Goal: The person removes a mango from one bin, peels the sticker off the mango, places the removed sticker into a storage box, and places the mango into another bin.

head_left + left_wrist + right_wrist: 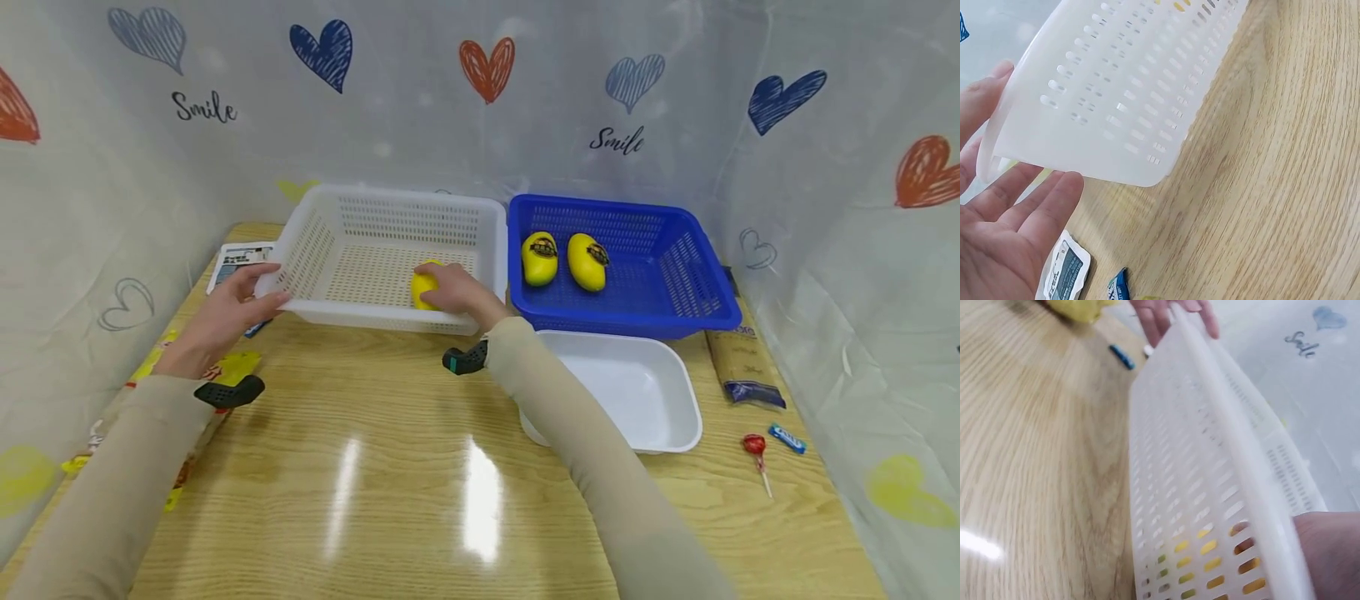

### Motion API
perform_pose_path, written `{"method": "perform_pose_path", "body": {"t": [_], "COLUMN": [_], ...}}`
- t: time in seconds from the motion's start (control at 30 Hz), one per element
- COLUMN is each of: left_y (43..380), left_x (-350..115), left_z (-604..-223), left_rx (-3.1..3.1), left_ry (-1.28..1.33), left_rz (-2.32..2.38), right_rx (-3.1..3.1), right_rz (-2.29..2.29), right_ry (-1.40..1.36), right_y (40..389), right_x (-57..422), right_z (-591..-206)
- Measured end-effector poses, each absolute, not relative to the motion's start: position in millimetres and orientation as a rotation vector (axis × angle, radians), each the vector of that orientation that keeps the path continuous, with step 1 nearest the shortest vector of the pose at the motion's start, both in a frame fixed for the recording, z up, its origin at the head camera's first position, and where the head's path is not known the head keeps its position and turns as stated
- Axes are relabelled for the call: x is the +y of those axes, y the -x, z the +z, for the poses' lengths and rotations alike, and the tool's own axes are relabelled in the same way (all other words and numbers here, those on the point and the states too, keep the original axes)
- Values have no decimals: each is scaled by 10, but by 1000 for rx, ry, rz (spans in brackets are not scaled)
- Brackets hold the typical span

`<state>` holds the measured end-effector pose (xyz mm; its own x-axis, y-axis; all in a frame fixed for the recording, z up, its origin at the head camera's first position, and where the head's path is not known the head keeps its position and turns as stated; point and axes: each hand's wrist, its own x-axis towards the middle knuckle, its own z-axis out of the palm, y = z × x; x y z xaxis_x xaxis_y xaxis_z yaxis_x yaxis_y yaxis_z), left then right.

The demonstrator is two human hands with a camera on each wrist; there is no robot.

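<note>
My left hand (pixel 216 323) holds the front left corner of a white perforated basket (pixel 352 313). In the left wrist view its thumb lies at the rim and its fingers are underneath the corner. Inside that basket, at the front right, my right hand (pixel 461 292) grips a yellow mango (pixel 422 289). The right wrist view shows this mango only as yellow patches through the slots, and the basket wall hides most of the fingers. Two more mangoes with dark labels, one at the left (pixel 539 271) and one beside it (pixel 585 268), lie in a blue basket (pixel 622 320).
In front of the blue basket stands a white tray (pixel 660 400), partly behind my right sleeve. A brown packet (pixel 746 358), a red lollipop (pixel 754 446) and a blue-wrapped sweet (pixel 787 438) lie at the right. Yellow packaging (pixel 236 367) and a white pack (pixel 232 257) are by my left arm.
</note>
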<state>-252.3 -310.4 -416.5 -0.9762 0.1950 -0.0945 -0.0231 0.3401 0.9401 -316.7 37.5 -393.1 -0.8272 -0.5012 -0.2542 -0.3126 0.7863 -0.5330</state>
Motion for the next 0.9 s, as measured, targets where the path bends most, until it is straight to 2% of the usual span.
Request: {"method": "perform_pose_path", "body": {"t": [0.6,0.9], "left_y": [2533,2507], "left_x": [-3090,-3099], "left_z": [-4172,-4162], "left_rx": [2427,2457], "left_ry": [-163,-164], "left_rz": [1656,1625], "right_rx": [2549,2597], "right_rz": [-676,-1161], "right_ry": [568,471], "right_y": [3196,2837], "right_x": [492,981], "right_z": [-3863,-3510]}}
